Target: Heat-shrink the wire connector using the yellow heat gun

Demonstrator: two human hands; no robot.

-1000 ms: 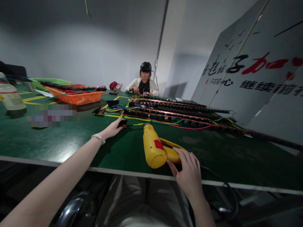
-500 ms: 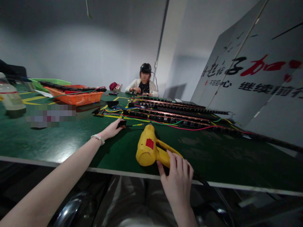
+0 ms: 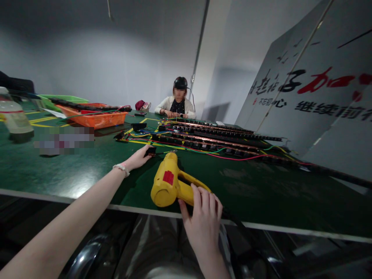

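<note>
Head view. I see my right hand (image 3: 203, 211) at the near edge of the green surface (image 3: 261, 193), its fingers (image 3: 200, 197) clenched around the handle of one yellow heat gun (image 3: 170, 184). The gun lies just inside the near edge, its nozzle pointing toward the far side, with one red label on its body. My left arm stretches forward from the near left; my left hand (image 3: 139, 158) rests on the surface, its fingers pinching one small black part (image 3: 150, 151), from which a thin wire runs to the right. One pale bracelet (image 3: 121, 168) circles the left wrist.

Beyond the gun, several long dark strips (image 3: 215, 139) lie side by side, crossed by red, yellow, green and blue wires (image 3: 232, 155); I cannot count the strips exactly. At the far left stand one orange basket (image 3: 95, 120), one green tray (image 3: 61, 99) and one clear bottle (image 3: 14, 118). One person (image 3: 177, 104) sits at the far end. A white panel with printed characters (image 3: 314, 89) leans along the right side.
</note>
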